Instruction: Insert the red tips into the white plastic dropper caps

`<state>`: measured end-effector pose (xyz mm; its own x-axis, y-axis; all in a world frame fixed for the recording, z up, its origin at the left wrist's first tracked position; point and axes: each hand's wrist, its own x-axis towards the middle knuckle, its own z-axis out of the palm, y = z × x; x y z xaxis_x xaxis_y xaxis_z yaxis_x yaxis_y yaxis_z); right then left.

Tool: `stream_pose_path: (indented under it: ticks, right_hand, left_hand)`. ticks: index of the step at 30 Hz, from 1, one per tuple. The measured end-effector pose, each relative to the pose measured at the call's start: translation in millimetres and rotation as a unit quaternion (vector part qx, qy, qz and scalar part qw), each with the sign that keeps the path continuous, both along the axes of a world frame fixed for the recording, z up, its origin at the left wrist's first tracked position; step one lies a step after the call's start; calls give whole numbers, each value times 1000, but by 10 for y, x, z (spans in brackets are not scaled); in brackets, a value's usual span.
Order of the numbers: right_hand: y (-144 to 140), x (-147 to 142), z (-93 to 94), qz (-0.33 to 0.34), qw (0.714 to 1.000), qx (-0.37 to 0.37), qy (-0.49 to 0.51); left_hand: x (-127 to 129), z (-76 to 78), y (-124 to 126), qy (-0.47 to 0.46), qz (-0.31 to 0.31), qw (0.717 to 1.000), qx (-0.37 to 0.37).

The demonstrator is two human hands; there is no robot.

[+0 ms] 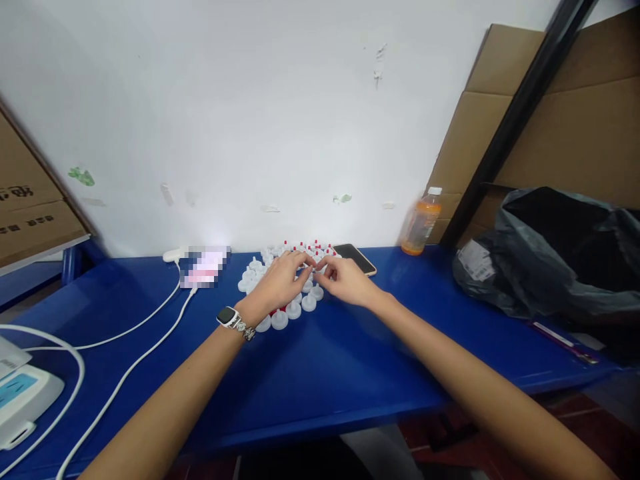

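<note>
The blue table [320, 373] gives room toward its front edge; at its rear, left hand [284, 279] and right hand [347, 280] curl half-closed (any hold unclear) over white caps [309, 304], spouted; some red-tipped.

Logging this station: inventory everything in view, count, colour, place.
Table: 1, blue, centre
Wall: 1, white, back
Nozzle caps: many, white, some red-tipped, centre
Phone: 1, black, beside caps
Pixelated item: 1, pink-white, left
Small device: 1, white, left
Cables: several, white, left
Power strip: 1, white and blue, far left
Bottle: 1, orange contents, right
Plastic bag: 1, dark, right
Slim item: 1, purple-white, before bag
Cardboard: several pieces, brown, both sides
Post: 1, black, right
Floor: 1, red, below table
Smartwatch: 1, white-silver, left wrist
Left hand: 1, bare, at caps
Right hand: 1, bare, at caps
</note>
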<state>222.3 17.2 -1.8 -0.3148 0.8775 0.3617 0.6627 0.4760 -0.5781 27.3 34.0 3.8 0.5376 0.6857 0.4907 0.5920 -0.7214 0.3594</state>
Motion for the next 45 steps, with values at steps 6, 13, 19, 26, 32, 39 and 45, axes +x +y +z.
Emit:
stream_pose_path:
  ticks: [6, 13, 19, 26, 32, 39, 45]
  right_hand:
    - [13, 313, -76, -79, 995, 27, -62]
    - [-38, 169, -62, -24, 994, -16, 101]
    - [-27, -210, 96, 42, 958, -69, 275]
    - [82, -710, 32, 49, 988, -9, 149]
    - [58, -877, -42, 48, 981, -24, 184]
    - [19, -713, 10, -6, 982, 30, 184]
    - [13, -697, -56, 92, 993, 75, -15]
  left_hand:
    - [118, 25, 5, -16, -19, 1000, 2]
    - [118, -40, -29, -33, -23, 999, 4]
    - [-160, 41, -131, -98, -34, 994, -18]
    - [-506, -1, -244, -176, 26, 984, -33]
    - [-587, 30, -269, -147, -20, 989, -19]
    - [-786, 57, -159, -234, 14, 968, -92]
    - [-840, -1, -134, -168, 30, 982, -78]
